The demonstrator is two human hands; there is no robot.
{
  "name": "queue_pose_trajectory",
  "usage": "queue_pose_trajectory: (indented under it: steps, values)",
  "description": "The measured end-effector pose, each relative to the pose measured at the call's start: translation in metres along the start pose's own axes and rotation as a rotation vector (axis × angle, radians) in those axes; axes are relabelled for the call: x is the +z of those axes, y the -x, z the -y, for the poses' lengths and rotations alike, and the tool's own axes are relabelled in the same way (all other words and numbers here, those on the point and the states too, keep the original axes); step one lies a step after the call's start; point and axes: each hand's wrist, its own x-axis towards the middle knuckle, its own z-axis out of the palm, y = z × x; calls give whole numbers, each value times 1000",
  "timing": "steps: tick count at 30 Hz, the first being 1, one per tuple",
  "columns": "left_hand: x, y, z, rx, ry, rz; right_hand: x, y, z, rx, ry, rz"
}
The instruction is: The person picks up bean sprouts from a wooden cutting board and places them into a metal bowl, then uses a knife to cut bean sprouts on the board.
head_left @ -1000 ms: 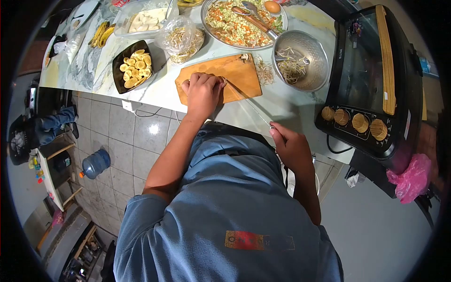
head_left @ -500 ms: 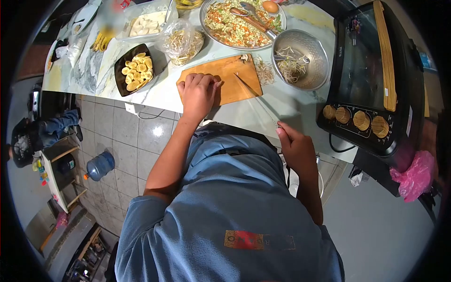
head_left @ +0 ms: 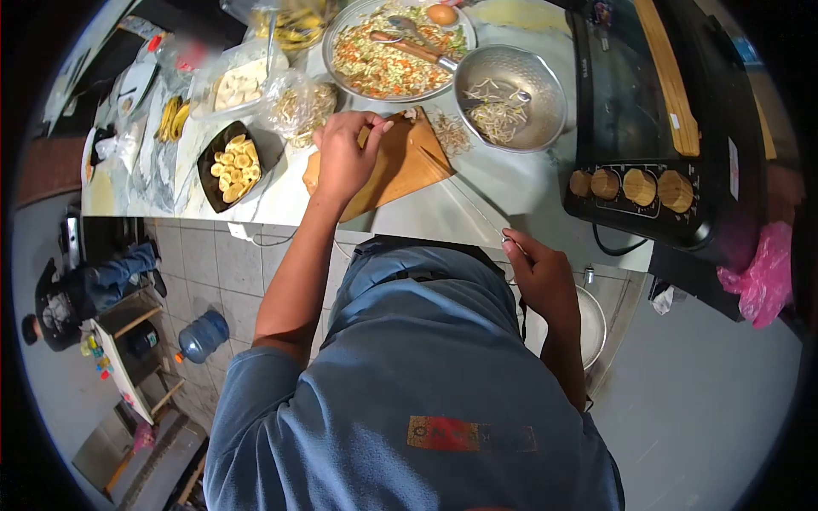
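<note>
In my right hand (head_left: 545, 277), low at the counter's front edge, is a knife (head_left: 464, 192); its blade slants up and left, with the tip over the wooden cutting board (head_left: 400, 183). My left hand (head_left: 348, 153) is above the board's left half, fingers curled and thumb toward the right. Whatever its fingers may hold is hidden. Just behind that hand sits a clear plastic bag of bean sprouts (head_left: 298, 106). Thin sprout scraps (head_left: 450, 134) lie by the board's far right corner. More bean sprouts (head_left: 496, 119) rest inside a hammered metal bowl (head_left: 550, 98).
A round tray (head_left: 336, 72) of chopped vegetables holds an egg (head_left: 441, 14) and a wooden-handled utensil (head_left: 409, 47). Left are a dark dish (head_left: 207, 183) of banana slices and a plastic container (head_left: 204, 98). A black oven (head_left: 716, 183) stands right. Another person (head_left: 72, 307) is far left.
My left hand has lifted from the board and shifted slightly away from me, its thumb now farther from the fingers. My right hand still grips the knife. The whole view has shifted a little.
</note>
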Motion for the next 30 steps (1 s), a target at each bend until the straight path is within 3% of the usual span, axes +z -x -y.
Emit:
queue_pose_trajectory:
  steps: [3,9,13,15,19,21,26,30]
  values:
    - [12,-25,-23,151,40,25,2,9,-18,10,-97,-58]
    - [27,-45,-44,99,8,341,-4,27,-28,175,-130,-51]
    - [37,-41,-30,228,76,329,1,27,-39,74,-170,-104]
    - [35,-38,-27,83,217,379,1,25,-37,56,-158,-106]
    - [37,-35,-19,101,304,321,0,19,-34,42,-164,-91]
    - [37,-33,-23,27,336,387,-6,17,-26,148,-126,-11]
    - [50,-32,-29,65,466,303,-7,14,-27,93,-125,-38]
    - [46,-36,-36,38,418,376,-7,13,-31,62,-97,-32]
